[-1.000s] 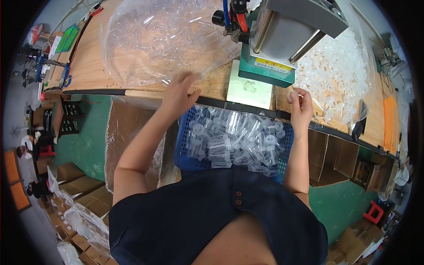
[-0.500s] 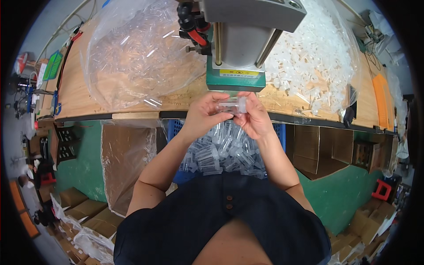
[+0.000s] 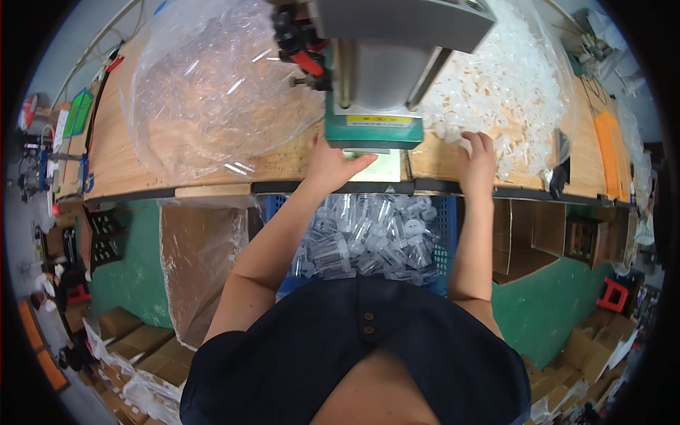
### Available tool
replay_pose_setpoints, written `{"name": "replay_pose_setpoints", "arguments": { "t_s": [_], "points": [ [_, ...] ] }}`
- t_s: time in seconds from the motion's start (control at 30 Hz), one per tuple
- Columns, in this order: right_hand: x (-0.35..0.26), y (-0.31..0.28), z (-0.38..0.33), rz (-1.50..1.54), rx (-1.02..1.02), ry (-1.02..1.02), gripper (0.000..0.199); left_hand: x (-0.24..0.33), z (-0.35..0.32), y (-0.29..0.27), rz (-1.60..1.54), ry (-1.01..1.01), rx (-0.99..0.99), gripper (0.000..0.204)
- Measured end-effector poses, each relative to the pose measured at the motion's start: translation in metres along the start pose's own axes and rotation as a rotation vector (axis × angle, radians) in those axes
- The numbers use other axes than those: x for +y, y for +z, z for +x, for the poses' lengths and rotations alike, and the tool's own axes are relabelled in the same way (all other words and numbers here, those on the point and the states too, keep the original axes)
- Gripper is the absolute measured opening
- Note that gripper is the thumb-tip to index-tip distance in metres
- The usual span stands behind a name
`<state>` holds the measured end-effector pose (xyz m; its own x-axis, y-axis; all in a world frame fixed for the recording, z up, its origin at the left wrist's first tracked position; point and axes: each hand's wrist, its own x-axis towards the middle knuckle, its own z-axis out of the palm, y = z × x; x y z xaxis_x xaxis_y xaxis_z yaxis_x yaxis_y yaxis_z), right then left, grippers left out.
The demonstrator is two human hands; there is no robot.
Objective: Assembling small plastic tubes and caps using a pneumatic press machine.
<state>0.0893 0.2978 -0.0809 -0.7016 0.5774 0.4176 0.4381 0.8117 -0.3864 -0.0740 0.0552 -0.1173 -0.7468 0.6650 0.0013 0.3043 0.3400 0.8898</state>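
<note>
Clr plastic tubes (image 3: pixel 361 237), shiny w/ rnd ends, heaped in blue bin (image 3: pixel 443 228), 6 o'clock of press plate (image 3: pixel 387 168); L hand (image 3: pixel 333 167) at 9, R hand (image 3: pixel 479 164) at 3 nr wht bits (image 3: pixel 520 106), can't tell either grip; clr bag (image 3: pixel 143 95) at 10 w/ clr pcs (image 3: pixel 219 85)

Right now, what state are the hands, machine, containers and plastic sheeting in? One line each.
Left hand: thumb extended, other fingers partly hidden.
Right hand: fingers bent, beside the white pieces.
Press: green head above the pale plate.
Blue basket: heaped with clear plastic parts.
Cardboard box at right: open.
Clear plastic sheeting at left: wrinkled.
</note>
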Motion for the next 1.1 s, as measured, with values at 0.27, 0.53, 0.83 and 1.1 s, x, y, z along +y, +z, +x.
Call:
{"name": "replay_pose_setpoints", "arguments": {
  "t_s": [0.27,0.53,0.83,1.1],
  "points": [
    [0.031,0.01,-0.006,0.365,-0.143,0.231,0.015,0.042,-0.025,-0.104,0.55,-0.136,0.051,0.073],
    [-0.06,0.015,-0.03,1.329,-0.412,0.456,0.015,-0.018,-0.048,-0.131,0.602,-0.372,0.143,0.057],
    [-0.132,0.027,-0.039,1.325,-0.582,0.321,0.02,0.048,-0.04,-0.023,0.451,0.44,0.273,0.044],
    [-0.067,0.022,-0.017,0.651,-0.273,0.216,0.034,0.022,-0.007,-0.006,0.204,0.124,0.126,0.05]
  ]
}}
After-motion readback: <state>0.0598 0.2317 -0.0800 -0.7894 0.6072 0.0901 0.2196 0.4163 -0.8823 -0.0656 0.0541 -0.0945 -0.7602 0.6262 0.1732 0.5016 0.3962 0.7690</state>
